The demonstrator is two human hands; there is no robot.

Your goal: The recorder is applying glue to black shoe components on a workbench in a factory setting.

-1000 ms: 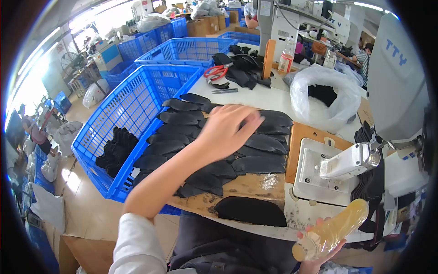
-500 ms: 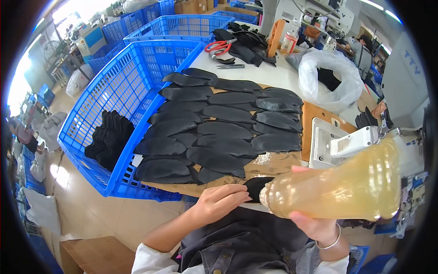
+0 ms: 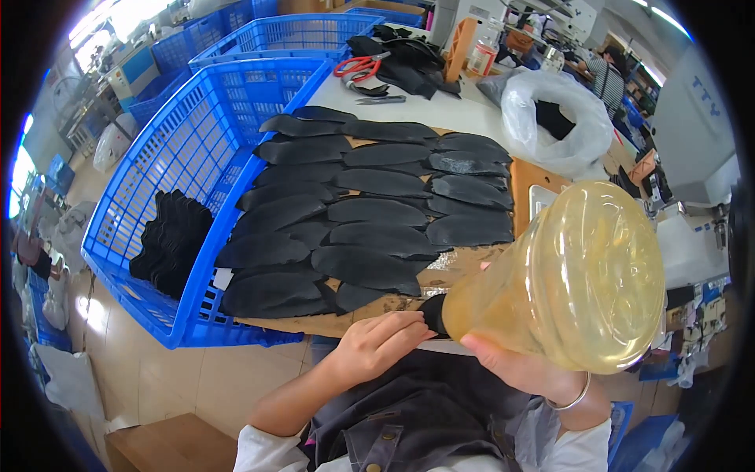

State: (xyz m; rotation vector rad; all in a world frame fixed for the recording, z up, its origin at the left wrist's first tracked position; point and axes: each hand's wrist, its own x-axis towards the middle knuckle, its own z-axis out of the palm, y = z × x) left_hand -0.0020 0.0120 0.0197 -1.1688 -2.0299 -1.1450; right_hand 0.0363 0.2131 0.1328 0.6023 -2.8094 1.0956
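Observation:
Pinched in my left hand [image 3: 381, 343] is the edge of a small black piece [image 3: 432, 310] at the near edge of the cardboard. My right hand [image 3: 525, 368] grips a clear plastic bottle [image 3: 582, 275] of yellowish liquid, tipped with its base up toward me. The bottle's neck points down-left at the black piece, and its body hides the mouth. Beyond both hands, several rows of black curved pieces [image 3: 377, 211] lie overlapping on a brown cardboard sheet [image 3: 458, 267].
A blue crate [image 3: 185, 315] with a stack of wavy black pieces [image 3: 169, 244] stands at the left. On the white table are red-handled scissors [image 3: 360, 68], thread snips [image 3: 381, 100], black scraps [image 3: 409, 63] and a plastic bag [image 3: 578, 94]. A sewing machine [image 3: 696, 134] rises at the right.
My right hand has swung the bottle so its base now faces up toward me and covers the machine bed. My left hand stays on the black piece. The view has shifted slightly.

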